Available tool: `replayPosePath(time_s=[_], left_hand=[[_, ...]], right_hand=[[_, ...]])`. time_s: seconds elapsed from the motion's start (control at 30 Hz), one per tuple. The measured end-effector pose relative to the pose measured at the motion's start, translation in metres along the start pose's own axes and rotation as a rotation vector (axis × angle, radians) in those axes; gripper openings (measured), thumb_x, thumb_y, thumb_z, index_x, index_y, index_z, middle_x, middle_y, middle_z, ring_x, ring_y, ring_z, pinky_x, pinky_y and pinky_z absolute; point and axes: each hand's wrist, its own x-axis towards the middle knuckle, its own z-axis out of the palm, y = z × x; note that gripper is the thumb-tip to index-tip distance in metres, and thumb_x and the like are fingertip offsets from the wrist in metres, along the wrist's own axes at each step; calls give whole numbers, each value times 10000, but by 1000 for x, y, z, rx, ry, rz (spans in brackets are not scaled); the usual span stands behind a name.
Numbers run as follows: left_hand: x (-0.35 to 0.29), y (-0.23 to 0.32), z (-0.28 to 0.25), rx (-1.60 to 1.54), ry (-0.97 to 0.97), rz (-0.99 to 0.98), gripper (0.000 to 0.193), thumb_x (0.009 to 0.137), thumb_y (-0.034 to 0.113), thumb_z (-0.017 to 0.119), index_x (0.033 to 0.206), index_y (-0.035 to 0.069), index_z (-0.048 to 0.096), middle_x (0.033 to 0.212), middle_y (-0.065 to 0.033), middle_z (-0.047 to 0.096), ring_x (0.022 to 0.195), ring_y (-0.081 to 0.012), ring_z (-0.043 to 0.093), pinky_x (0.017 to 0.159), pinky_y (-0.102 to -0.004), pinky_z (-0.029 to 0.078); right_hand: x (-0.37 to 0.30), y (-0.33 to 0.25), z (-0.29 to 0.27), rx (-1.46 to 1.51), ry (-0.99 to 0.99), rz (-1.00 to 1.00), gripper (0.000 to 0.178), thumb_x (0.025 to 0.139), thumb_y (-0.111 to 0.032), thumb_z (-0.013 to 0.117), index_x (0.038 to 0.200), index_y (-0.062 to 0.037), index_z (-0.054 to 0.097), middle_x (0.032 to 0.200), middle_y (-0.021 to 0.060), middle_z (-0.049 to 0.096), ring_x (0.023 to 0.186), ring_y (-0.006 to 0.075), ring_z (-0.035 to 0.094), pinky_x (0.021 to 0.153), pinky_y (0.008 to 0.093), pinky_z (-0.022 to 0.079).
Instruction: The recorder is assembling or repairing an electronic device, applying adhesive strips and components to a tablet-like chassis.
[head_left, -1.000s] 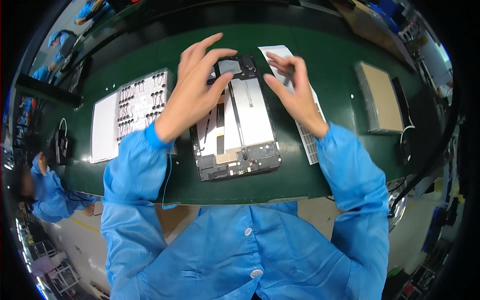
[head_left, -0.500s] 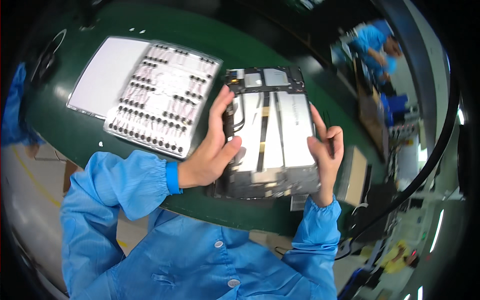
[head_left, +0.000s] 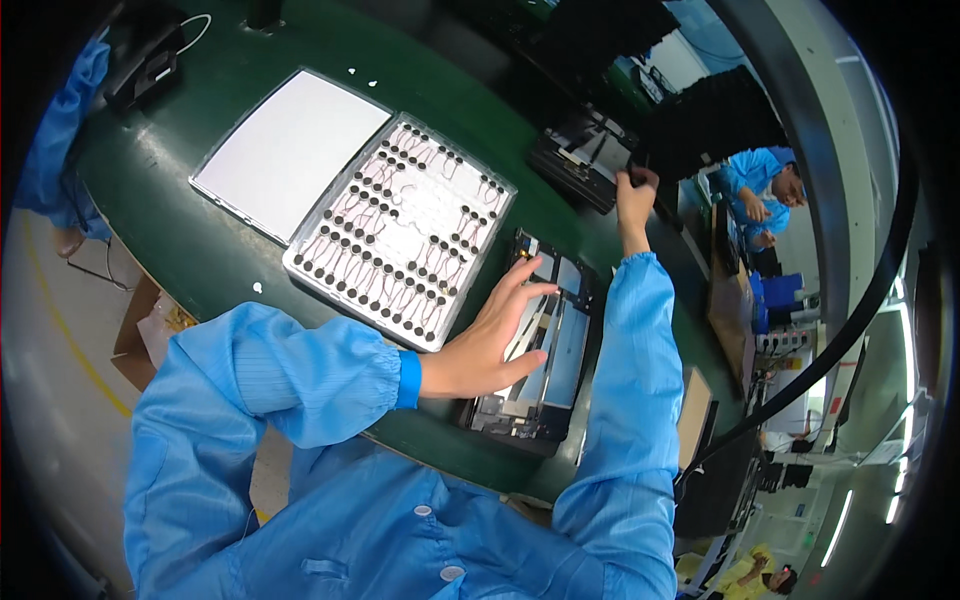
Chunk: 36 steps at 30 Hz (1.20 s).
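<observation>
My left hand (head_left: 487,338) lies flat with fingers spread on an opened tablet chassis (head_left: 545,350) that rests on the green bench near its front edge. My right arm stretches far across the bench; my right hand (head_left: 635,195) grips the edge of a black stack of device frames (head_left: 585,160) at the far side. A grey tray (head_left: 400,230) of several small round parts with thin wires sits just left of the chassis.
A white flat panel (head_left: 285,150) lies left of the tray. The green bench (head_left: 220,270) curves away; a cardboard box (head_left: 135,320) stands on the floor below. Another person in blue (head_left: 760,185) works at a far station. Cables and a dark device (head_left: 150,60) sit at the top left.
The chassis, held upright in both hands, now lies on the bench under my left hand. My right hand let go and reached far out to the black stack. The view swung right.
</observation>
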Motion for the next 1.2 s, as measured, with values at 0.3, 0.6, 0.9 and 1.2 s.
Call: replayPosePath(time_s=[0.3, 0.6, 0.9, 1.2], left_hand=[[4, 32, -12, 370, -178, 225, 504, 810, 121, 656, 1301, 103, 542, 1547, -163, 307, 1472, -422, 167, 1185, -549, 171], [48, 34, 77, 708, -590, 325, 285, 900, 200, 634, 1174, 124, 650, 1379, -191, 472, 1359, -414, 360, 1153, -518, 291], [67, 9, 108, 926, -752, 274, 351, 975, 345, 549, 1291, 213, 626, 1448, -205, 446, 1389, -391, 360, 1191, -534, 204], [81, 15, 118, 727, -638, 167, 528, 768, 177, 800, 1200, 24, 538, 1206, -157, 617, 1176, -332, 580, 1085, -480, 399]], right_hand=[[-92, -62, -189, 443, -432, 132, 348, 1072, -313, 422, 1229, -21, 527, 1102, 160, 704, 795, 190, 717, 721, 269, 537], [-199, -31, -268, 545, -273, 568, 342, 1021, -305, 552, 1020, 9, 686, 714, 35, 635, 545, 63, 526, 510, 212, 422], [-230, -19, -284, 423, -508, 108, 275, 904, -176, 701, 1159, -78, 670, 1100, 73, 721, 977, 182, 663, 867, 284, 500], [-239, -40, -281, -2, -463, -136, 532, 654, -210, 881, 1129, -99, 670, 1160, 64, 679, 1081, 267, 613, 931, 385, 469]])
